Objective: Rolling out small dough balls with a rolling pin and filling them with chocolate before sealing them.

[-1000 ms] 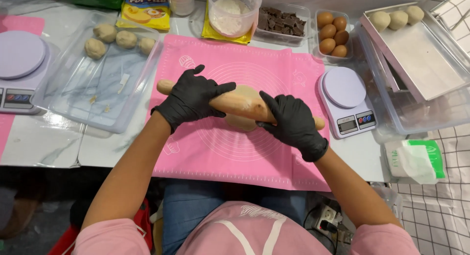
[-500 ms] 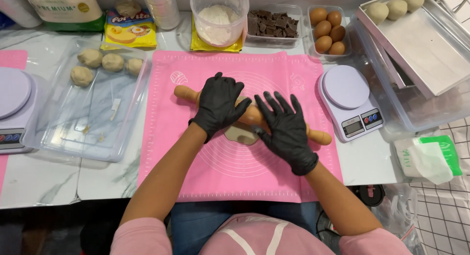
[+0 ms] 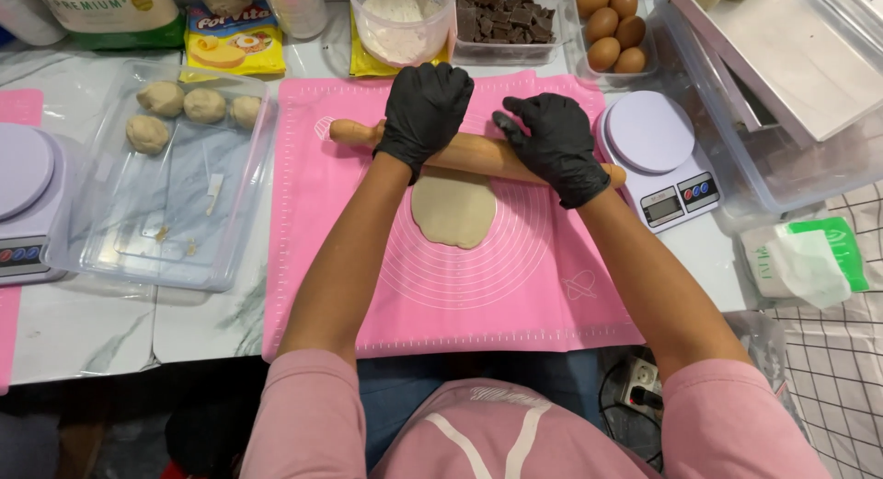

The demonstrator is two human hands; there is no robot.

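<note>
Pink mat (image 3: 322, 286) covers the middle of the marble table (image 3: 110, 341). At far left stands a lilac scale (image 3: 23, 198), then a clear tray (image 3: 166, 230) with three dough balls (image 3: 184, 106) in its far corner. On the mat a wooden pin (image 3: 478, 152) lies across, tilted slightly down to the right. The left hand (image 3: 423, 111), in a black glove, presses flat on the pin's left part, fingers stretched forward, not wrapped around it. The right hand (image 3: 552, 143), gloved too, rests on the pin's right part, palm down, fingers spread and open. A flat round dough (image 3: 453, 208) lies on the mat just on the near side of the pin, between the forearms, its far edge touching or under the pin. Behind the mat stand a flour tub (image 3: 400, 23), chocolate pieces (image 3: 506, 19) and eggs (image 3: 614, 28). Right of the mat sits a second scale (image 3: 658, 148), then a clear box (image 3: 782, 166).
</note>
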